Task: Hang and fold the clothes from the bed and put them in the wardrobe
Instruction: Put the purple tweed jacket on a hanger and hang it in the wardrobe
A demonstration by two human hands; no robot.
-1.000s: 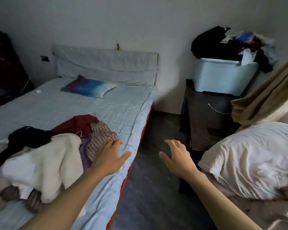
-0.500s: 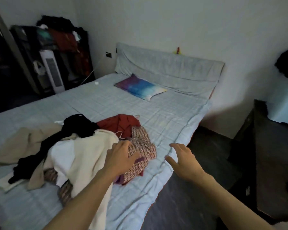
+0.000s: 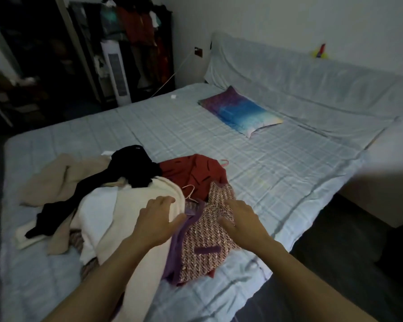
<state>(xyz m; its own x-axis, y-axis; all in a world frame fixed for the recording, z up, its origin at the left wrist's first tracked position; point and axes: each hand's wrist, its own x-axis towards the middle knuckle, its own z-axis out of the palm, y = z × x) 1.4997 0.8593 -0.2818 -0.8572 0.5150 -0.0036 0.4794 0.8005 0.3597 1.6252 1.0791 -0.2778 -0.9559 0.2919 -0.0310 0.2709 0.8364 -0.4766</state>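
Loosely spread and only lightly bent, the left fingers (image 3: 166, 201) lie on the rolled edge of the cream garment (image 3: 126, 219), right where it overlaps the pink tweed jacket (image 3: 207, 242), with the thumb down by the jacket's purple trim; nothing is pinched. The right fingers (image 3: 234, 204) are just as wide and relaxed, laid on or just above the tweed, though contact cannot be told for sure, and the thumb splays toward the left hand (image 3: 157, 223). The step in hand looks like freeing this jacket from the pile, and it is barely begun. To do it well, the left hand should probably push the cream garment back off the covered side while the right hand (image 3: 244, 223) takes the jacket near a shoulder or the collar rather than mid-panel, so that it lifts flat and does not bunch. A thin pink hanger (image 3: 190, 191) lies just beyond the fingertips, touching the jacket's far edge, and its wire could snag the open weave; it is best cleared first, and may then serve for hanging. The red garment (image 3: 193, 173) runs under the jacket, a corner showing at the near hem, so a straight upward lift should keep it from dragging along. All this sits near the close side of the bed (image 3: 289, 173), with a black garment (image 3: 130, 166) draped farther back. The wardrobe (image 3: 137, 36) stands well apart, past the bed's far side.
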